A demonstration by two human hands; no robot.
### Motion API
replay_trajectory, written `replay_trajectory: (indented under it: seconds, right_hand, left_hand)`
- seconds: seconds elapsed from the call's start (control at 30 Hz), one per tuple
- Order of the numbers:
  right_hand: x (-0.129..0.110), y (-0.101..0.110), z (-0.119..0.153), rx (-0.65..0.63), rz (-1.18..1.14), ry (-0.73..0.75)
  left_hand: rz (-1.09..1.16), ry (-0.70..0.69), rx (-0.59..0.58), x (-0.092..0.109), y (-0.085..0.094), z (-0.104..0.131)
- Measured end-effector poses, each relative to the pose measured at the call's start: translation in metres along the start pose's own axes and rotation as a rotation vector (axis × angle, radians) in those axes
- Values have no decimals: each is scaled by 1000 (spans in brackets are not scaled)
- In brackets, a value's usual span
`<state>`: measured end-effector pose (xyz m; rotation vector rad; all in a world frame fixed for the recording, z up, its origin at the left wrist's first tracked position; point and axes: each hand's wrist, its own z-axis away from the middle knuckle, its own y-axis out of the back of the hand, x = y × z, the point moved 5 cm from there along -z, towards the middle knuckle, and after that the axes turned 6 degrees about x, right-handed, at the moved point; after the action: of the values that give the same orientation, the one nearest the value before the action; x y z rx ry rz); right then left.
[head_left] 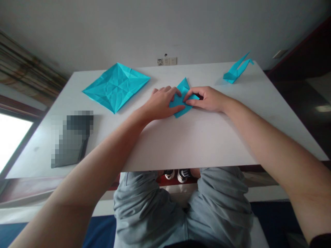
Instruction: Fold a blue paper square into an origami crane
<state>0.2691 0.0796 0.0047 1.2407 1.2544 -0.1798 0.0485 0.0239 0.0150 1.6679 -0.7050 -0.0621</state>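
A small blue folded paper (184, 89) lies on the white table, one point facing away from me. My left hand (163, 101) rests on its left side, thumb and index finger apart and pressing it against the tabletop. From the right, my right hand (204, 98) pinches a flap near the paper's middle between thumb and fingertips. Part of the paper is hidden under both hands. To the left, a larger blue creased sheet (116, 86) is spread out as a diamond. A blue origami crane (234, 71) stands at the back right with its narrow points raised.
A dark, pixelated flat object (72, 141) lies on the left of the white table (181, 144). Wall sockets (167, 61) sit just above the table's back edge. My legs (181, 206) are below the front edge. A curtain (23, 65) hangs at left.
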Motion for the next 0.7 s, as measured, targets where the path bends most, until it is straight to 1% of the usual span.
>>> replay_trajectory:
  seconds: [0.27, 0.53, 0.7]
  right_hand:
    - [-1, -1, 1, -16, 56, -7]
    - [0, -2, 0, -17, 77, -4]
    - [-4, -2, 2, -18, 96, -2]
  left_hand:
    - [-5, 2, 19, -1, -2, 0]
    - [-8, 3, -2, 0, 0, 0]
    - [-1, -1, 1, 0, 0, 1]
